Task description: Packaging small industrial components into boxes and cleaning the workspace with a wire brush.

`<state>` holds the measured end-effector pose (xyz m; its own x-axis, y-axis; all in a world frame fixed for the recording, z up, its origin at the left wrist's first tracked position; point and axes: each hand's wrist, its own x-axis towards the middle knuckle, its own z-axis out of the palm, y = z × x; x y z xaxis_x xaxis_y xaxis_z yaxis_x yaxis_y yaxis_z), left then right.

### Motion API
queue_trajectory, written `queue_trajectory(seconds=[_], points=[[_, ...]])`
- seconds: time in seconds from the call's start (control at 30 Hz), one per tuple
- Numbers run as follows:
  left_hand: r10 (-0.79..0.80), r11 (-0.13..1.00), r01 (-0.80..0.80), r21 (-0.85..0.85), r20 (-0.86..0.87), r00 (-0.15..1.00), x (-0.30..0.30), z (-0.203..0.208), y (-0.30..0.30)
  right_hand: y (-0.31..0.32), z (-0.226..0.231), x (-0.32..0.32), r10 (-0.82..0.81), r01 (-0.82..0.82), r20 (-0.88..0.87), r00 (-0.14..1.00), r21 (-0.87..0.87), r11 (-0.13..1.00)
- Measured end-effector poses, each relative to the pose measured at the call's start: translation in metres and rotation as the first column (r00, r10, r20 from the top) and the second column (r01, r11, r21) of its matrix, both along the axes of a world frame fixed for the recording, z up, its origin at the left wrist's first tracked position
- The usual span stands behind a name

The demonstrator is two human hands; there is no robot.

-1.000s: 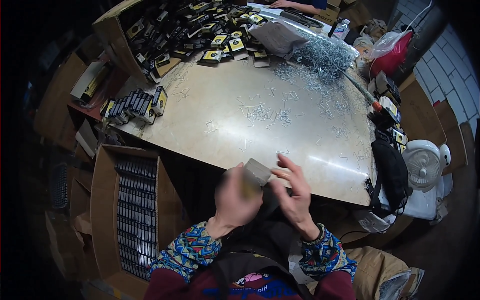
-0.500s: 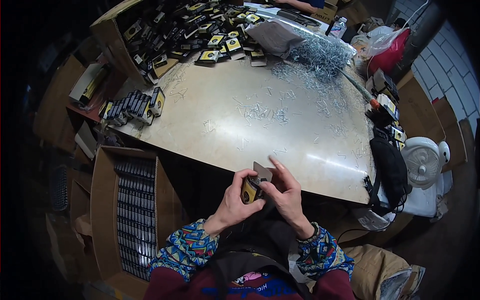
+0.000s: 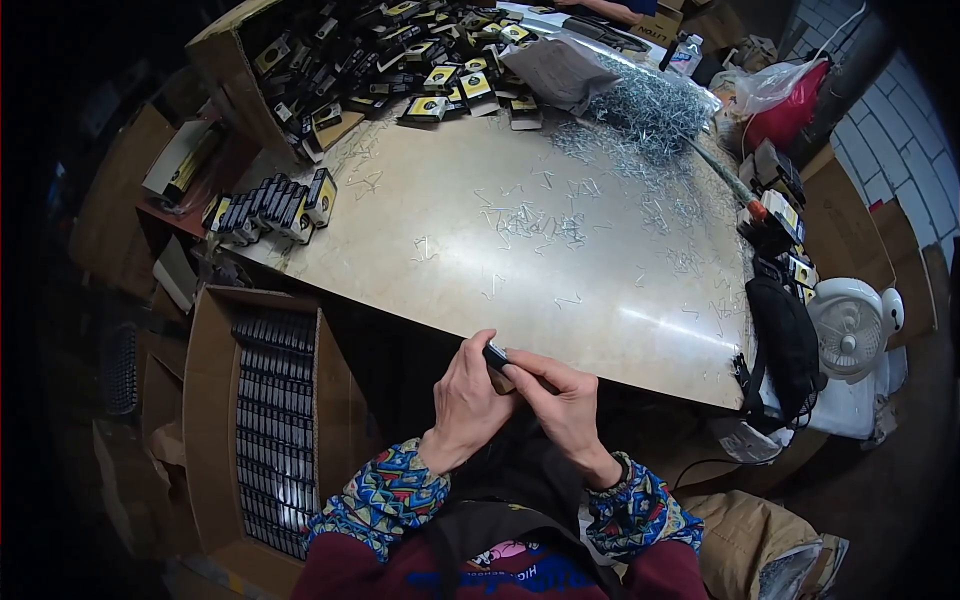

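A small black and yellow cardboard box (image 3: 497,356) is held at the table's near edge, its narrow black end facing up. My left hand (image 3: 466,395) wraps around the box from the left and hides most of it. My right hand (image 3: 560,400) pinches the box's right side, thumb and fingers at its upper end. The lid flap no longer stands up; whether it is fully tucked in is hidden by the fingers. On the tabletop (image 3: 400,285) beyond my hands lie loose, thin bent metal wires (image 3: 530,225).
Left of me, an open carton (image 3: 335,420) holds tight rows of small boxes. A short row of boxes (image 3: 270,208) stands on the table's left. Behind lies a heap of boxes (image 3: 440,75), beside a large wire pile (image 3: 650,110). A white fan (image 3: 848,325) stands right; another person's arm (image 3: 610,10) shows far back.
The box's raised grey flap has been folded down. Both hands have turned the box so its end faces up, and my right fingers have closed onto it.
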<state>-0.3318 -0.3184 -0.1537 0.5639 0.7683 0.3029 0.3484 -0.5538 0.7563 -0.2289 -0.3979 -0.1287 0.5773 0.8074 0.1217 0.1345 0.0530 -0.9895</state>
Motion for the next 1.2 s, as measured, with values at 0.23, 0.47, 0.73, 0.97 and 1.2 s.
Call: queue_trajectory(seconds=[0.23, 0.47, 0.73, 0.97, 1.2], points=[[-0.043, 0.995, 0.035, 0.09, 0.078, 0.996, -0.001, -0.006, 0.002, -0.001, -0.005, -0.005, -0.074, 0.074, 0.004, 0.997, 0.04, 0.996], [-0.008, 0.997, 0.014, -0.077, 0.07, 0.998, -0.001, -0.015, 0.002, -0.001, -0.005, -0.004, -0.069, -0.002, 0.672, 0.737, 0.104, 0.995], [-0.208, 0.976, 0.21, -0.064, 0.03, 0.978, 0.001, 0.024, 0.015, -0.015, 0.004, 0.065, -0.283, 0.141, 0.859, 0.427, 0.246, 0.959], [-0.296, 0.955, 0.295, 0.035, 0.204, 0.933, 0.071, 0.0, 0.05, 0.022, -0.015, 0.077, -0.163, 0.14, 0.459, 0.873, 0.084, 0.987], [0.287, 0.737, -0.019, 0.676, -0.287, 0.914, 0.017, 0.026, 0.214, 0.095, -0.03, 0.136, 0.191, 0.04, 0.909, 0.371, -0.221, 0.974]])
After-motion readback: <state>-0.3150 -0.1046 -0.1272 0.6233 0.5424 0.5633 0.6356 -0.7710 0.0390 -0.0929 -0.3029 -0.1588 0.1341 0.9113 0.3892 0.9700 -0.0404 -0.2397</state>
